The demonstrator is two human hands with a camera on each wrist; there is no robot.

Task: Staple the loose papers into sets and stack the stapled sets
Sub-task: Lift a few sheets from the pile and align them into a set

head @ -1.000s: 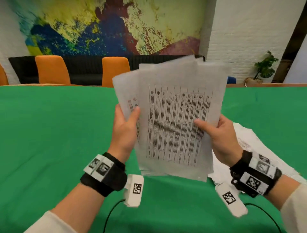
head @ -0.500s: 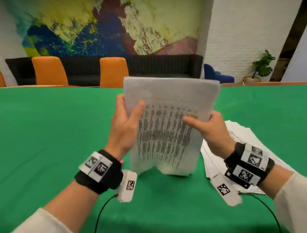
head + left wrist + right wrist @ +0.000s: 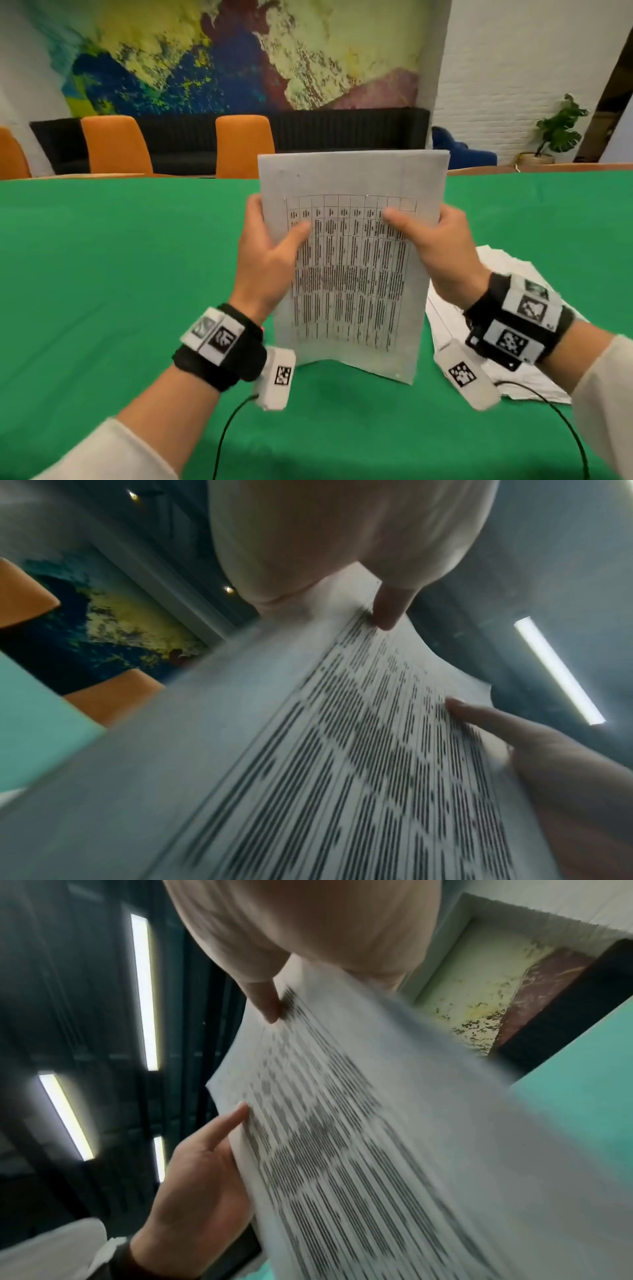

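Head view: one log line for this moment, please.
phase: squaring sheets | left hand: grips paper set | right hand: grips it | set: upright on table | loose papers: right

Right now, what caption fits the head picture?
Both hands stand papers upright on the green table.

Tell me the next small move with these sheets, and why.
Probably lay the sheets flat on the green table. The left hand and right hand hold them upright with squared edges, bottom edge at the cloth; no stapler is in view.
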